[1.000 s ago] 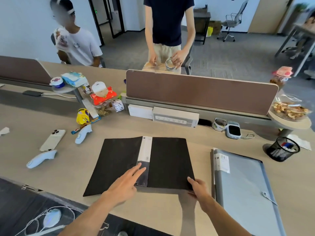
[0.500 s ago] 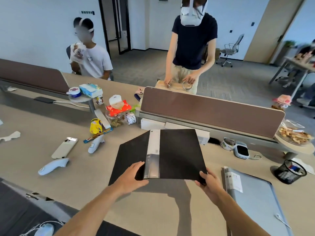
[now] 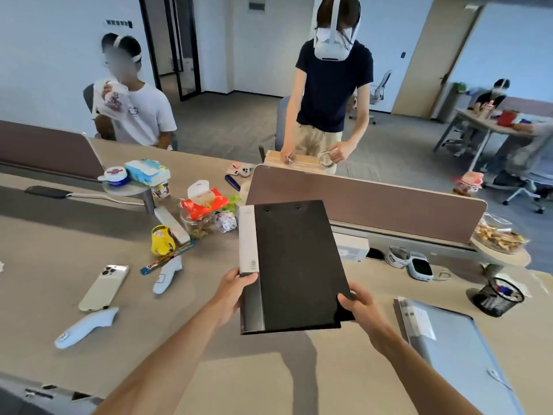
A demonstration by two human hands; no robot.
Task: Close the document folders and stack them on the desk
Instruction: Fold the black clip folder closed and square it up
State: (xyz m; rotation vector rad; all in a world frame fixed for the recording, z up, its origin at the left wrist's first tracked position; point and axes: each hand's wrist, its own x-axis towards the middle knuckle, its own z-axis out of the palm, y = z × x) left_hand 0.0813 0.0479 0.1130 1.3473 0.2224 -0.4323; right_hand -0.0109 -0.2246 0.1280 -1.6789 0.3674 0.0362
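Open-plan office — desks, dividers, swivel chairs.

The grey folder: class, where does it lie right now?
In the head view the grey folder lies on the desk at the lower right, beside the right hand holding the black folder, with the mesh pen cup beyond it.

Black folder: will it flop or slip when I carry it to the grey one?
Probably stiff: gripped only at its near end by the left hand and right hand, the black folder shows no sag. Likely light, since two edge holds carry it. Its smooth cover might slide on the plastic grey folder.
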